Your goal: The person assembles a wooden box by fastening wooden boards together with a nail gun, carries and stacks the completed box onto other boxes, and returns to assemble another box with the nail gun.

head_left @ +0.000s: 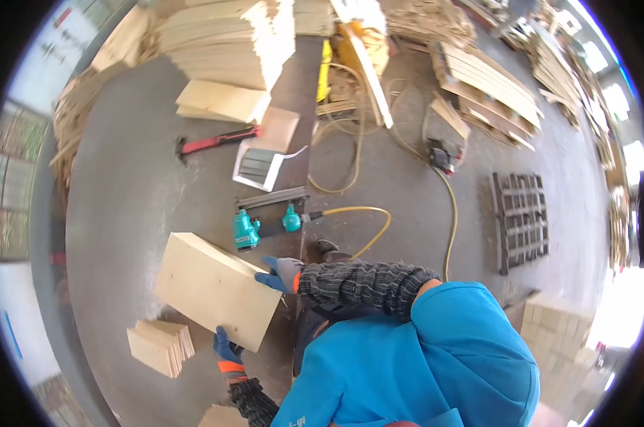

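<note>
Wooden box, left of centre in the frame, lying on the table, and both gloved hands are on it! Right hand grips its right-hand corner; left hand is closed around the lower edge.

Any writing to read? Pale characters sit on the blue top at the bottom of the frame, too small to make out. Just above the box, the teal nail gun carries a little light marking, equally illegible.

Now the surface: a dark grey tabletop, scuffed in places, with a red-handled hammer towards the upper left beside a white carton of grey strips. Small boards fan out at lower left, and a big stack of boards fills the top.

Across to the room! Grey floor, yellow hose winding over it, dark slatted rack at right, windows far left.
</note>
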A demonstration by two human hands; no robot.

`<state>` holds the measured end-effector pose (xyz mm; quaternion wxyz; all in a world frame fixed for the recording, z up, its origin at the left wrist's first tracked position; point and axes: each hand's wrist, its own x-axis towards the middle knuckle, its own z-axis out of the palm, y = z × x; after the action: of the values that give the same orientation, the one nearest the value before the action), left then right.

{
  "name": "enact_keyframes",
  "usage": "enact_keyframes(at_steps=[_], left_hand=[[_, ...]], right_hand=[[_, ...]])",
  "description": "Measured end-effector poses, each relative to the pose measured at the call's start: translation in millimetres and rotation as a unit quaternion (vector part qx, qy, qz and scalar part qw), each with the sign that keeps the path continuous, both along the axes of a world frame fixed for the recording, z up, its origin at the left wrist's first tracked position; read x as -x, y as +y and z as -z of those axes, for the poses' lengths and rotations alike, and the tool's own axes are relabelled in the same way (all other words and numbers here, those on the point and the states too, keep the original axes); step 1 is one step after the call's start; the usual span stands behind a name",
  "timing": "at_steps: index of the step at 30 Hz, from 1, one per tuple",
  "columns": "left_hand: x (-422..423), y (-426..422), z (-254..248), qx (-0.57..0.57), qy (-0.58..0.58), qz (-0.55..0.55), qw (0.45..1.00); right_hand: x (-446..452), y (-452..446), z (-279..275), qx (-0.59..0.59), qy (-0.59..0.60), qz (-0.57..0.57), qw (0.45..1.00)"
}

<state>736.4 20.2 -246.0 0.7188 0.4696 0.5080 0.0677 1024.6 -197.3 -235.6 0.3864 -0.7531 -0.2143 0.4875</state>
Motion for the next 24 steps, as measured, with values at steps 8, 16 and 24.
enact_keyframes(at_steps=[8, 16, 24], left_hand=[[29, -12, 21, 0.067, -0.164, 0.043, 0.983], [99, -80, 33, 0.019, -0.239, 0.117, 0.964], [25, -180, 20, 0.198, -0.247, 0.174, 0.933]], right_hand=[[100, -26, 42, -0.110, -0.077, 0.092, 0.987], [166, -82, -86, -0.049, -0.113, 0.097, 0.988], [204, -189, -143, -0.240, -0.173, 0.191, 0.936]])
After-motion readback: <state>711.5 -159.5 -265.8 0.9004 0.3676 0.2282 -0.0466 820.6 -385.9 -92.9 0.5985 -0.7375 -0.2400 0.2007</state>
